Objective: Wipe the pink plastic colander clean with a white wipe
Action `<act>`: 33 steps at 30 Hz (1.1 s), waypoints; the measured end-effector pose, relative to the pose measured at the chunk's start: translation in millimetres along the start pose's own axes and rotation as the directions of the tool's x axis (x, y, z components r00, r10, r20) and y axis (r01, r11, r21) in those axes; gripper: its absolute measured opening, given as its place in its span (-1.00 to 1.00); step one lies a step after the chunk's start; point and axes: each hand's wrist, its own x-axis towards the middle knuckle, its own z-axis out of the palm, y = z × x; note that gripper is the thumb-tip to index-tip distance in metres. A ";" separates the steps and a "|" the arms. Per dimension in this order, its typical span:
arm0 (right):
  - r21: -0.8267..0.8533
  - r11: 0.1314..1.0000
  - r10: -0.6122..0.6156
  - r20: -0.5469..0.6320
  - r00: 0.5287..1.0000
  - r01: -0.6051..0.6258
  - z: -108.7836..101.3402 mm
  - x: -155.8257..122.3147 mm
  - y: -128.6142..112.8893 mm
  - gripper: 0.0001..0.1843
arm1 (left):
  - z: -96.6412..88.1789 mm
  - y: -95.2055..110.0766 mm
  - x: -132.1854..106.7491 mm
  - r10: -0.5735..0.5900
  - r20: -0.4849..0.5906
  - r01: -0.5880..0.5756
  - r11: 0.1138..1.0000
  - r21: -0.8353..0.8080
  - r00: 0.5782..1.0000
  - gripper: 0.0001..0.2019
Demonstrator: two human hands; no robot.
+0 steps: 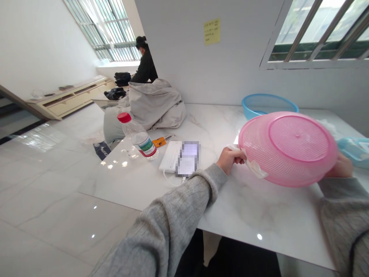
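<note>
**Pink mesh basket (288,148) held tilted at its rim**

The pink mesh basket stands over the right part of the worktop (259,215), tilted so that its underside faces the viewer. Whether its lower rim touches the worktop cannot be told. Made of thin plastic, it should be light and fairly stiff, though the rim may flex a little and could become slippery when wet. The rim is the best place to take hold.

The left hand (229,161) is closed narrowly on a white cloth (253,167), pressing it against the near rim. The right hand (340,167) is at the far rim and partly hidden, so its grip cannot be seen clearly.

Just behind the basket sits a blue plastic basin (268,105), and a pale blue plastic box (353,152) is at the right. Further left lie a white power bank (169,156) and a plastic bottle with a red cap (140,137). Far behind, a seated person in dark clothes (145,65) is beside a bundled beige quilt (155,104).
</note>
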 end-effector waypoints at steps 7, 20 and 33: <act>0.101 0.995 -0.002 0.117 0.993 -0.010 26.5 -13.3 -17.4 -0.78 | 1.3 3.7 -1.6 0.003 -0.042 -0.006 0.998 -0.055 0.999 -0.79; -0.198 0.856 0.512 0.459 0.726 -0.478 19.6 -12.5 -8.5 -0.34 | 6.9 0.9 -10.4 -0.078 0.242 0.055 0.993 0.103 0.967 -0.61; -0.135 0.914 0.405 0.374 0.834 -0.383 32.1 -28.4 -17.3 -0.76 | 6.6 5.3 -14.6 -0.088 0.297 0.006 0.964 0.265 0.951 -0.63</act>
